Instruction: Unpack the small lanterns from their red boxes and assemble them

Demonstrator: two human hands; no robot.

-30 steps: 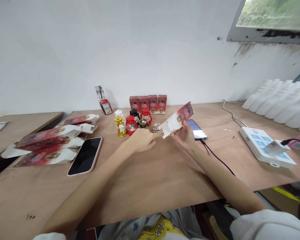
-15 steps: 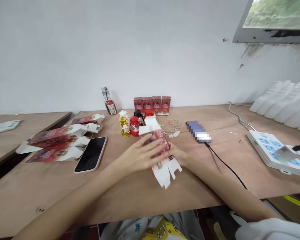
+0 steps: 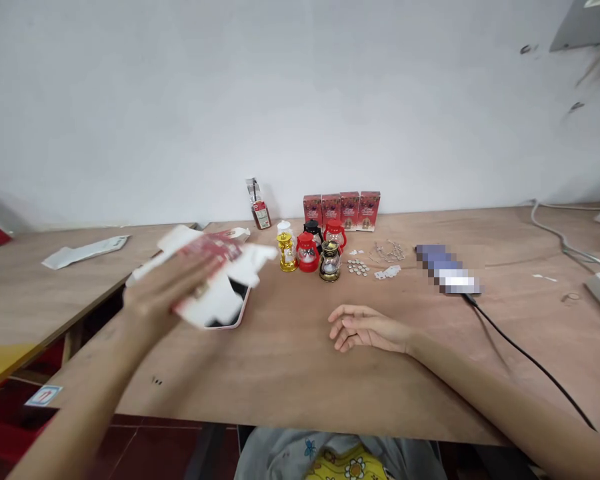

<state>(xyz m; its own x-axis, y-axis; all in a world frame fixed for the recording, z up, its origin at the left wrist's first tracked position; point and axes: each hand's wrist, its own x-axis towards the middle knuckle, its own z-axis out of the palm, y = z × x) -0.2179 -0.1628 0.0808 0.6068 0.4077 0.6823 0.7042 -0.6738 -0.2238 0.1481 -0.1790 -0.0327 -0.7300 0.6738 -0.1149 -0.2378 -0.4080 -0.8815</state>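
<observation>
My left hand [image 3: 167, 290] reaches left across the wooden table [image 3: 290, 373] and holds a flattened red-and-white carton [image 3: 207, 267], blurred by motion, above the pink-cased phone [image 3: 230, 320]. My right hand [image 3: 363, 329] rests on the table in front of me, fingers loosely apart and holding nothing. Several small toy lanterns [image 3: 307, 251], gold, red and black, stand just beyond it. Four folded red boxes [image 3: 341, 210] stand in a row against the wall.
Small white pieces [image 3: 359, 267] and wire hooks [image 3: 389, 250] lie right of the lanterns. A blurred phone [image 3: 447, 270] with a black cable [image 3: 520, 350] lies farther right. A sauce packet [image 3: 257, 203] leans on the wall. A white paper [image 3: 83, 251] lies on the left table.
The carton left both hands in front of me; my left hand has carried it leftward over the phone. My right hand let go and settled flat. The view has swung left.
</observation>
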